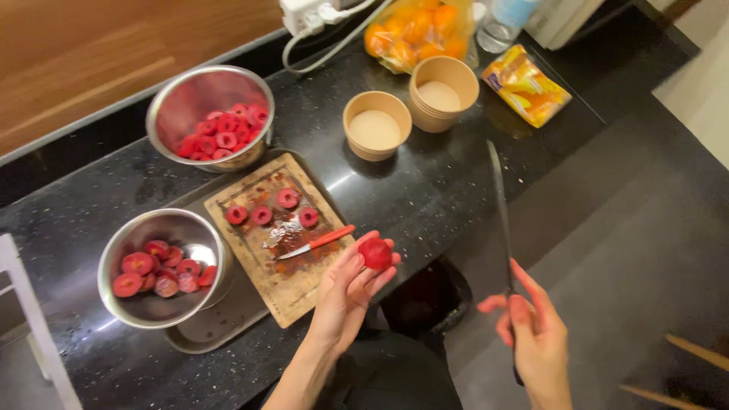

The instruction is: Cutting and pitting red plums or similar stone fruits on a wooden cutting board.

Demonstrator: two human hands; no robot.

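Head view
Left hand (351,285): my fingers closed round a red fruit (375,253), held just off the counter's (425,190) edge, beside the board (285,285).
Right hand (535,334): gripped a long knife (501,209), blade pointing away, well apart from the fruit.
Board: four red slices (273,209), small red-handled knife (319,243).
Bowls: near bowl (163,266) and far bowl (211,114), both with cut fruit.
Cups (410,110): two, behind the board.

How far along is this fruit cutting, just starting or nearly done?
Well along, it seems. Two steel bowls, the far bowl and the near bowl, already hold many red fruit halves, and four more halves lie on the cutting board. In hand: the left hand holds one red fruit, the right hand a long knife. No other uncut red fruit shows.
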